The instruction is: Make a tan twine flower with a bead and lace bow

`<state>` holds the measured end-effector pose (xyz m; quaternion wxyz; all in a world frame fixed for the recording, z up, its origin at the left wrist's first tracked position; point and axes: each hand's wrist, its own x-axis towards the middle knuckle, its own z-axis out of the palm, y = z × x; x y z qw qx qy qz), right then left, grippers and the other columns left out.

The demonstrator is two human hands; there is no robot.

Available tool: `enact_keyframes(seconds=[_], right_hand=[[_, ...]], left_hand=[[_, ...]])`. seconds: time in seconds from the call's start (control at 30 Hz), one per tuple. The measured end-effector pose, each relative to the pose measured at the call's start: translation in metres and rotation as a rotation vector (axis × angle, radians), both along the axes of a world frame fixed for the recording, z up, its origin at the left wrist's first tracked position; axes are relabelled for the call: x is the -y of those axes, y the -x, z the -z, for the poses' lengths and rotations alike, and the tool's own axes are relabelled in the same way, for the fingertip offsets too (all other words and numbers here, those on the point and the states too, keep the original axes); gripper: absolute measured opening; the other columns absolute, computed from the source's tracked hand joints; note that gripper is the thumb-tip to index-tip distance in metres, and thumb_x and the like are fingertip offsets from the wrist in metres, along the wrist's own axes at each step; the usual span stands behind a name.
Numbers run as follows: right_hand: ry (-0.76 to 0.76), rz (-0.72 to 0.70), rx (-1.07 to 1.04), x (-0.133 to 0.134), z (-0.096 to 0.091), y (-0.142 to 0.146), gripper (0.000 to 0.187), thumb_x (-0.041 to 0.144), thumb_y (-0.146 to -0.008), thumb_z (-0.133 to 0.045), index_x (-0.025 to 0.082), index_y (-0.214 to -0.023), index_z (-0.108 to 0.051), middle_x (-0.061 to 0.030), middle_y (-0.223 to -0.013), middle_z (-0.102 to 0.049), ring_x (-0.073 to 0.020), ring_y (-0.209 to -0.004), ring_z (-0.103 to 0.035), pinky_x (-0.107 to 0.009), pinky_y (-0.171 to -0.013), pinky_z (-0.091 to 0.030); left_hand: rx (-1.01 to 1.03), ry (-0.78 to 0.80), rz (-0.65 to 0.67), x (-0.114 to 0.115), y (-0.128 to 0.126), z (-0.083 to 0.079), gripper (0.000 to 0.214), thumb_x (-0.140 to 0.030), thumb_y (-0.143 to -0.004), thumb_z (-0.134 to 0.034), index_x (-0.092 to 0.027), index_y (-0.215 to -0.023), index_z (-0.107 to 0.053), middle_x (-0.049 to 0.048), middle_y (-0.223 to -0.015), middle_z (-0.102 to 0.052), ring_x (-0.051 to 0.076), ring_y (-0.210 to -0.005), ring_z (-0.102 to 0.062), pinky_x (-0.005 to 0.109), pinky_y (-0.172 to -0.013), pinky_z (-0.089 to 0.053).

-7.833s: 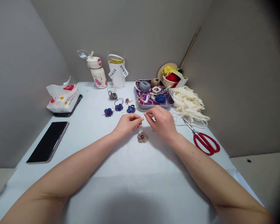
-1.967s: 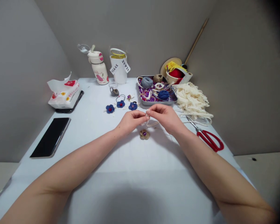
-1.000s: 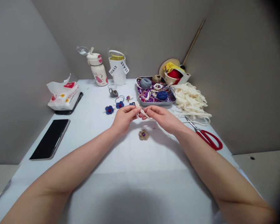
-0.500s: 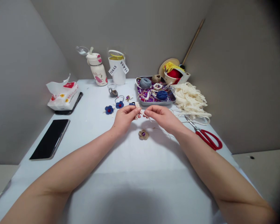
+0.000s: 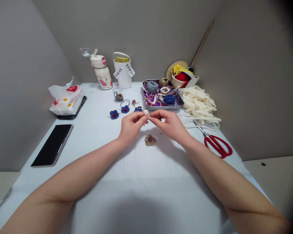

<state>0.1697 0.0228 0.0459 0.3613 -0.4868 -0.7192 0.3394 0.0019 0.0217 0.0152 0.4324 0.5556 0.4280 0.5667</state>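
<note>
- Since the last view, the lace strip (image 5: 146, 112) has drawn in: only a small pale tuft shows now, at the top of the pinch
- Hands, two: left hand (image 5: 132, 125) and right hand (image 5: 166, 124), both closed to a pinch on the lace strip, nearly touching, held just above the middle of the table (image 5: 88, 136)
- Burlap flower, one (image 5: 150, 140), purple bead at centre, just below the hands
- Blue flowers, three (image 5: 114, 114), in a row towards the far edge, left of the tin tray (image 5: 161, 108)
- Yarn balls in the tray, two: grey (image 5: 151, 86), blue (image 5: 169, 99)
- Cream lace bundle, one (image 5: 199, 104), right of the tray
- Red-handled scissors, one (image 5: 218, 146), by the right edge
</note>
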Motion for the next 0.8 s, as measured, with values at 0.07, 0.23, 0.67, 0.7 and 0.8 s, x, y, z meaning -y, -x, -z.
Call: enact_keyframes(seconds=[0.07, 0.23, 0.67, 0.7, 0.8], right_hand=[[0.005, -0.030, 0.045, 0.001, -0.002, 0.000, 0.023, 0.038, -0.088, -0.057, 0.020, -0.092, -0.071, -0.0025, -0.085, -0.071, -0.0159, -0.071, -0.057, -0.029, -0.065, -0.044], [0.045, -0.052, 0.063, -0.002, -0.001, -0.003, 0.022, 0.038, -0.086, -0.057, 0.019, -0.078, -0.064, -0.0007, -0.076, -0.064, -0.0133, -0.065, -0.051, -0.027, -0.061, -0.039], [0.341, -0.062, -0.087, -0.010, -0.006, -0.016, 0.025, 0.043, -0.078, -0.064, 0.019, -0.078, -0.059, 0.0013, -0.072, -0.061, -0.0084, -0.052, -0.037, -0.025, -0.049, -0.025], [0.336, -0.075, -0.096, -0.010, -0.007, -0.016, 0.024, 0.043, -0.079, -0.063, 0.019, -0.078, -0.059, -0.0002, -0.077, -0.065, -0.0086, -0.053, -0.039, -0.025, -0.050, -0.027], [0.343, -0.097, -0.140, -0.010, -0.007, -0.015, 0.022, 0.041, -0.078, -0.064, 0.019, -0.079, -0.060, -0.0022, -0.082, -0.069, -0.0112, -0.062, -0.049, -0.026, -0.056, -0.033]], left_hand=[[-0.004, 0.003, -0.012, 0.002, 0.000, -0.001, 0.017, -0.035, -0.078, -0.073, -0.018, -0.075, -0.073, 0.0016, -0.070, -0.066, 0.012, -0.066, -0.057, 0.026, -0.067, -0.047], [0.058, 0.046, -0.022, -0.002, 0.000, 0.000, 0.019, -0.036, -0.076, -0.075, -0.018, -0.075, -0.072, 0.0012, -0.068, -0.065, 0.012, -0.065, -0.057, 0.027, -0.067, -0.046], [0.287, 0.200, -0.071, -0.019, 0.004, 0.006, 0.025, -0.037, -0.069, -0.080, -0.014, -0.074, -0.070, 0.0021, -0.072, -0.066, 0.009, -0.062, -0.057, 0.023, -0.061, -0.044], [0.277, 0.213, -0.070, -0.019, 0.004, 0.006, 0.025, -0.037, -0.069, -0.080, -0.014, -0.073, -0.070, 0.0017, -0.070, -0.065, 0.009, -0.061, -0.056, 0.023, -0.061, -0.044], [0.211, 0.229, -0.054, -0.017, 0.004, 0.009, 0.026, -0.038, -0.071, -0.079, -0.014, -0.074, -0.069, 0.0016, -0.066, -0.064, 0.010, -0.060, -0.056, 0.024, -0.062, -0.043]])
